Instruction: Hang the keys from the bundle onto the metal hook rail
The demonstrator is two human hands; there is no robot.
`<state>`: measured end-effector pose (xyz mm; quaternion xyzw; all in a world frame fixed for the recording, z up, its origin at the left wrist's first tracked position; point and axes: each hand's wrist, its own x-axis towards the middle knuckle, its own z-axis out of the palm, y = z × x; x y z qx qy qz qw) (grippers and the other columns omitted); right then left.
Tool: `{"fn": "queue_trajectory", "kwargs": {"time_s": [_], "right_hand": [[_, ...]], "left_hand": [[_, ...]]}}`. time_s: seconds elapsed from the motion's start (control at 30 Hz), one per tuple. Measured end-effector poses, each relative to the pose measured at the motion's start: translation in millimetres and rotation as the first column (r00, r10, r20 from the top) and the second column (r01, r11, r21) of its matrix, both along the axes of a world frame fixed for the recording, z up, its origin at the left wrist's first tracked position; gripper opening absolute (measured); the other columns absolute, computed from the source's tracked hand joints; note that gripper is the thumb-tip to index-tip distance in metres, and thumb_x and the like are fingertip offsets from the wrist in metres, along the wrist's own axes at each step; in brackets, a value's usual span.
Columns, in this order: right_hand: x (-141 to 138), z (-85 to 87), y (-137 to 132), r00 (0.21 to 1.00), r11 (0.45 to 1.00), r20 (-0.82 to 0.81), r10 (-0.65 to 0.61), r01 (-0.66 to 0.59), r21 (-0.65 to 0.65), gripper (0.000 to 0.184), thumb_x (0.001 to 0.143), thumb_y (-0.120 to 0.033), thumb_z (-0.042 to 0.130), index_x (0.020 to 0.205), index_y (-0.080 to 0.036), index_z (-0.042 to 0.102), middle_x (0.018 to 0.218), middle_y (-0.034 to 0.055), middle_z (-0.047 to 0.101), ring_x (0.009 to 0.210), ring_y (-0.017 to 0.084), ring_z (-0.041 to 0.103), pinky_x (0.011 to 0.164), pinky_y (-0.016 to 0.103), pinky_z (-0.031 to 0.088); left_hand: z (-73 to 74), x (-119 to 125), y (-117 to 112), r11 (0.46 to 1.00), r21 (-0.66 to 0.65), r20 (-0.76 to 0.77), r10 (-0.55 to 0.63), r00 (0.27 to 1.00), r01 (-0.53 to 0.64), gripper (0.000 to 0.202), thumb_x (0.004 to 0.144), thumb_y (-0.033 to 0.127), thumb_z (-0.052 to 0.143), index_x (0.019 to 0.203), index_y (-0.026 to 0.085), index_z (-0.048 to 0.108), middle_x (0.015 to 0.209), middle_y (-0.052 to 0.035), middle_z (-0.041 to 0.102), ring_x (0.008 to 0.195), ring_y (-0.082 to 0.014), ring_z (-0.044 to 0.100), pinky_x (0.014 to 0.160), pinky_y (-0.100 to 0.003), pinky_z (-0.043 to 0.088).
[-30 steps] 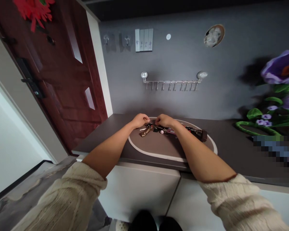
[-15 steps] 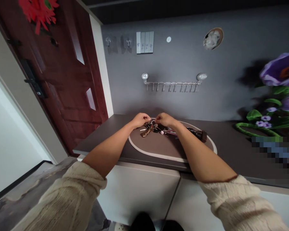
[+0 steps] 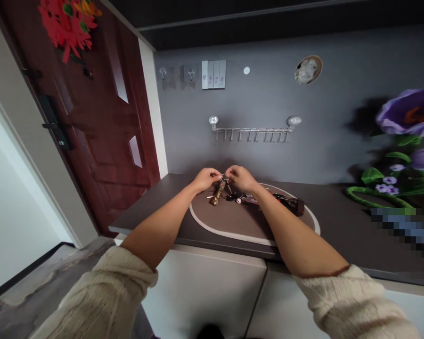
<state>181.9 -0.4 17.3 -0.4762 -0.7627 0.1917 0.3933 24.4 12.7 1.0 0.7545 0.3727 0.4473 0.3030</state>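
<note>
Over the back of an oval brown mat (image 3: 240,223) with a pale rim, my left hand (image 3: 207,179) and my right hand (image 3: 241,179) face each other, fingertips almost meeting. Both pinch a thin metal key ring (image 3: 224,175) between thumb and forefinger, one from each side. Below it hang keys and a brown patterned fob (image 3: 217,194). To the right on the mat lies a jumble of further keys and trinkets (image 3: 249,199), partly behind my right forearm. A dark brown piece (image 3: 299,207) lies at the pile's right end.
A clear rail of small hooks (image 3: 252,130) is fixed to the grey wall. Purple artificial flowers (image 3: 406,113) stand right on the dark counter (image 3: 332,235). A dark red door (image 3: 102,141) is at left; a dark shelf (image 3: 268,23) hangs overhead.
My hands have lifted the key ring slightly, and the patterned fob now hangs more steeply beneath it. The camera view has tilted up a little.
</note>
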Motion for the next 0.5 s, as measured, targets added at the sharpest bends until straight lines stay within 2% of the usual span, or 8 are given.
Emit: {"fn": "queue_trajectory", "kwargs": {"time_s": [0.23, 0.37, 0.5], "right_hand": [[-2.7, -1.6, 3.7, 0.98, 0.997, -0.195, 0.034, -0.019, 0.077, 0.007, 0.07, -0.02, 0.049, 0.068, -0.015, 0.053, 0.063, -0.0007, 0.055, 0.055, 0.007, 0.048, 0.058, 0.021, 0.039], [-5.2, -2.9, 5.3, 0.923, 0.996, -0.375, 0.082, -0.067, 0.052, 0.009, 0.068, -0.023, 0.052, 0.071, -0.015, 0.053, 0.065, -0.0003, 0.055, 0.058, 0.008, 0.049, 0.06, 0.022, 0.042], [-6.9, -4.0, 4.3, 0.864, 0.99, -0.488, 0.122, -0.141, -0.002, 0.013, 0.065, -0.026, 0.055, 0.071, -0.015, 0.053, 0.067, 0.0002, 0.055, 0.061, 0.009, 0.051, 0.064, 0.024, 0.043]], "left_hand": [[3.0, 0.4, -1.8, 1.0, 0.007, 0.066, -0.002, 0.998, 0.002, 0.017, 0.065, 0.027, 0.056, 0.072, 0.011, 0.06, 0.065, -0.0026, 0.058, 0.059, -0.0098, 0.048, 0.062, -0.024, 0.036], [3.6, 2.4, -1.8, 1.0, 0.016, 0.164, 0.003, 0.986, -0.006, 0.017, 0.065, 0.028, 0.056, 0.069, 0.012, 0.059, 0.067, -0.0032, 0.058, 0.061, -0.0103, 0.049, 0.064, -0.025, 0.036], [4.4, 3.5, 0.3, 0.998, -0.043, 0.282, 0.045, 0.958, -0.035, 0.016, 0.064, 0.028, 0.057, 0.069, 0.012, 0.058, 0.066, -0.0028, 0.058, 0.06, -0.0101, 0.049, 0.063, -0.024, 0.036]]}}
